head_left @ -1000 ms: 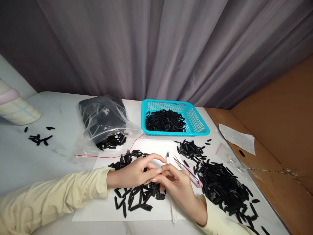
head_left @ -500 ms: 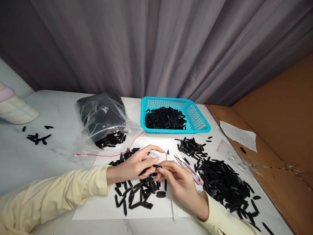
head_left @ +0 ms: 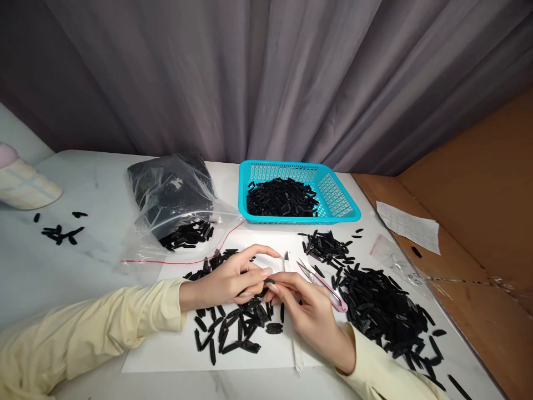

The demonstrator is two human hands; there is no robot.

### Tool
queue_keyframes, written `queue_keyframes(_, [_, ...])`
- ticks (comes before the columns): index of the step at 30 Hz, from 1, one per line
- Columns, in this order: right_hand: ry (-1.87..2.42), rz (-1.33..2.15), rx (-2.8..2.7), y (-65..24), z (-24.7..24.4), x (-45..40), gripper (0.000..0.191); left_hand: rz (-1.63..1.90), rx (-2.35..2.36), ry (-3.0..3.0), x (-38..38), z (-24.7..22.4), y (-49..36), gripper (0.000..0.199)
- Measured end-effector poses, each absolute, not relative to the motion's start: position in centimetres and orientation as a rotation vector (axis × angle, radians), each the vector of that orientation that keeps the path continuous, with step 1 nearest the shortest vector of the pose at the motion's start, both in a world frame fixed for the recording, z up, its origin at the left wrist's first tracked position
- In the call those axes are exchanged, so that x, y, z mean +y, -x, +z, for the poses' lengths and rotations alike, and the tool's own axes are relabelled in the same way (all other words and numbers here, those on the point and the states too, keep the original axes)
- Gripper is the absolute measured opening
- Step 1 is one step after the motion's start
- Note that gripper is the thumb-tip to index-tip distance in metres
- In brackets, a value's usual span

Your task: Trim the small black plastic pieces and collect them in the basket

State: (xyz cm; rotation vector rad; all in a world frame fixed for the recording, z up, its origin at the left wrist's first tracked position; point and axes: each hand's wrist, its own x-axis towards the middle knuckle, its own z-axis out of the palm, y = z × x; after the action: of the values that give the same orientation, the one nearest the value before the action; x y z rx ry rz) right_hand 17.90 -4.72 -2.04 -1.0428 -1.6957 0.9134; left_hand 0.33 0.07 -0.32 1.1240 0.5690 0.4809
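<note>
Over a white sheet (head_left: 158, 353), my two hands meet fingertip to fingertip. A small, narrow black piece (head_left: 270, 281) shows between them, mostly covered by fingers. My right hand (head_left: 308, 308) pinches it between thumb and fingers. My left hand (head_left: 233, 280) is closed at the piece's other end, its index finger arched out above. Loose black pieces (head_left: 245, 319) of the same shape lie scattered below and behind my hands. A white-handled knife (head_left: 297, 355) lies partly under my right hand, its dark blade tip pointing away. Pink-handled scissors (head_left: 339, 303) rest just beyond that hand.
A turquoise basket (head_left: 300, 220) holding black pieces stands at the back. Left of it lies a clear zip bag (head_left: 166, 194) of dark contents. A large black pile (head_left: 383, 308) covers the right side, beside a cardboard box (head_left: 470, 166). A pale object (head_left: 29, 183) stands far left.
The black piece between my fingertips has turned and shows less of its length now. Both hands stay nearly in place; the whole view has shifted slightly.
</note>
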Motion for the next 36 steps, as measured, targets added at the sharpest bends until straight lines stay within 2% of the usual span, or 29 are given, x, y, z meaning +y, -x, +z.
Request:
queue_keyframes(19, [1.039,0.757,-1.731,-17.99,-2.11,-4.90,0.014,0.455,0.566,-1.137,0.09,-0.31,-0.23,0.025])
queue_keyframes(36, [1.045,0.720,-1.748,-18.07,-1.88,-4.95,0.015,0.491,0.580,-1.127,0.13,-0.42,-0.20,0.036])
